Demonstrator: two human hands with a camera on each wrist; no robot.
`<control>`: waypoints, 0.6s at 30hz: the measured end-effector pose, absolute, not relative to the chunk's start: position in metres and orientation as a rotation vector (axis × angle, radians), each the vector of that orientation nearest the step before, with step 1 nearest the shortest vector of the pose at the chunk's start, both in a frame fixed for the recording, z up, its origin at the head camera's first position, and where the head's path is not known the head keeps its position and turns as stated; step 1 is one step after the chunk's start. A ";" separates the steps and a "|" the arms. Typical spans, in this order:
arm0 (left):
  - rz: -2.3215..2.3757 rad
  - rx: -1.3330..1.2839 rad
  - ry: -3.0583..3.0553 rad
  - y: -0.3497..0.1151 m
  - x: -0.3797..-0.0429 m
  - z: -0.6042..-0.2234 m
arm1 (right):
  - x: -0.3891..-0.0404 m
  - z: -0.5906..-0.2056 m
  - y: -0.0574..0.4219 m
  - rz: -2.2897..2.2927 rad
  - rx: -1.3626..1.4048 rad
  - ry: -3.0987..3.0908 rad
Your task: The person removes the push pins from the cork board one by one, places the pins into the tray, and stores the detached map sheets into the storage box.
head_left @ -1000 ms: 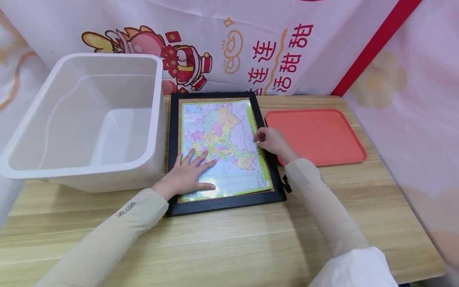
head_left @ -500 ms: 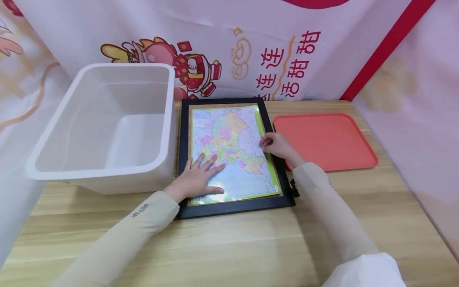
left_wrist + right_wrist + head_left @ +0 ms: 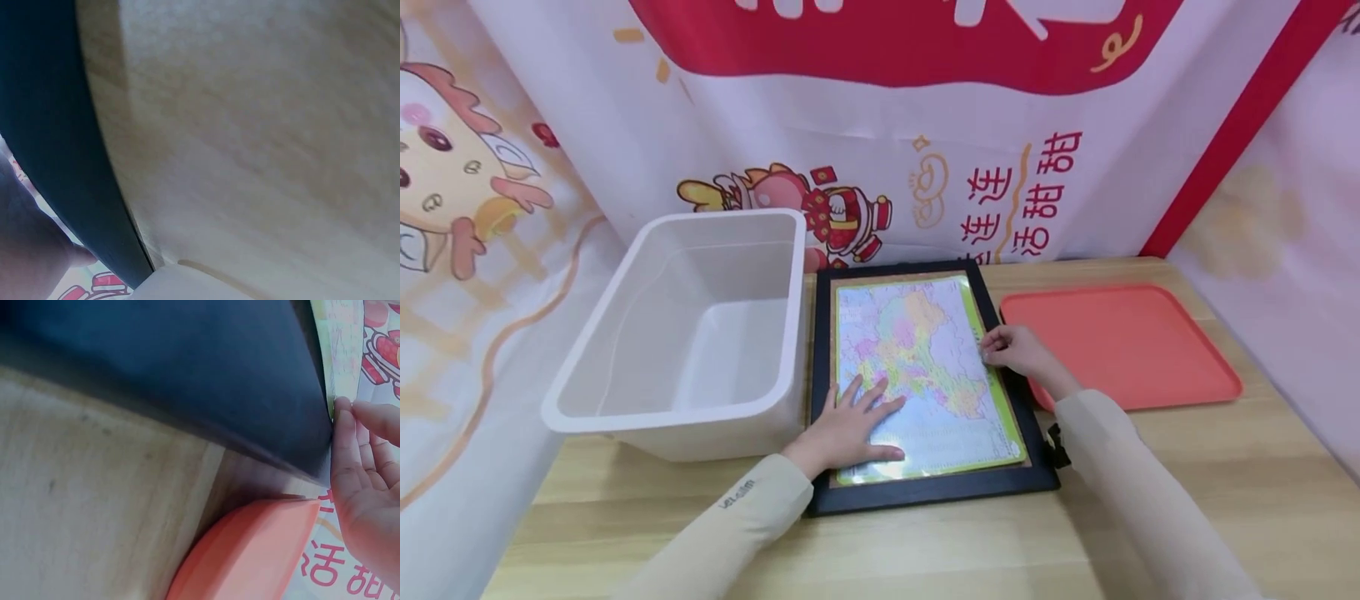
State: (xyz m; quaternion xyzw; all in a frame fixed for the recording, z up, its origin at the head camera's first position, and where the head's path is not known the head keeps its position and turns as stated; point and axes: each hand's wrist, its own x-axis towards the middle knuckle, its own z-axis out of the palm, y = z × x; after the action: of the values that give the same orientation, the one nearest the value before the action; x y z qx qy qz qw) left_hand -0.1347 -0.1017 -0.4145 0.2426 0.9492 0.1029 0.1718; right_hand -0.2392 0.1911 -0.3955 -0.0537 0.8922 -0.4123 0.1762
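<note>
Black rectangular frame [image 3: 823,333], flat on a pale wood-grain surface [image 3: 925,554]; within it, a glossy multicoloured map sheet with a yellow-green border [image 3: 936,375].

Change over the last second: slight. Head view has tilted up, bringing in more of the white cloth backdrop with red print [image 3: 880,117]. Map, frame and both hands keep nearly the same arrangement. Reading: a holding stage, one hand steadying the sheet while the other works its edge; no clear shift of the map.

Left hand [image 3: 853,427]: palm down on the map's lower left part, fingers spread apart, grasping nothing. Left wrist view gives frame and surface only, no map.

Right hand [image 3: 1021,352]: at the map's right border, thumb and fingertips together. Right wrist view has them meeting at the sheet's edge, seemingly pinching it; whether anything small sits between them cannot be told.

So the map lies beneath the left hand and leftward of the right. Deep white plastic tub [image 3: 670,418] left of the frame; shallow coral-red rectangular tray [image 3: 1142,350] to its right.
</note>
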 end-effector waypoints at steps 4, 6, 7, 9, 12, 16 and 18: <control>0.285 0.692 2.703 -0.103 -0.129 -0.418 | -0.236 -0.401 0.193 -1.222 -0.114 2.494; 0.288 0.689 2.704 -0.104 -0.127 -0.419 | -0.235 -0.402 0.194 -1.250 -0.098 2.475; 0.289 0.689 2.704 -0.104 -0.126 -0.419 | -0.234 -0.402 0.195 -1.270 -0.085 2.461; 0.291 0.685 2.705 -0.104 -0.125 -0.419 | -0.233 -0.401 0.197 -1.301 -0.076 2.443; 0.292 0.684 2.706 -0.103 -0.123 -0.419 | -0.231 -0.397 0.202 -1.351 -0.055 2.427; 0.292 0.685 2.711 -0.101 -0.124 -0.416 | -0.231 -0.392 0.212 -1.404 -0.060 2.425; 0.289 0.687 2.715 -0.100 -0.125 -0.415 | -0.232 -0.389 0.218 -1.442 -0.069 2.408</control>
State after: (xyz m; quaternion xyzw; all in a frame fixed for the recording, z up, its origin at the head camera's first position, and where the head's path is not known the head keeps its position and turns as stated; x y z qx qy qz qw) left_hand -0.1250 -0.1000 -0.4147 0.2408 0.9515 0.1014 0.1622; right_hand -0.2320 0.2175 -0.3887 -0.0243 0.8457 -0.5064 0.1663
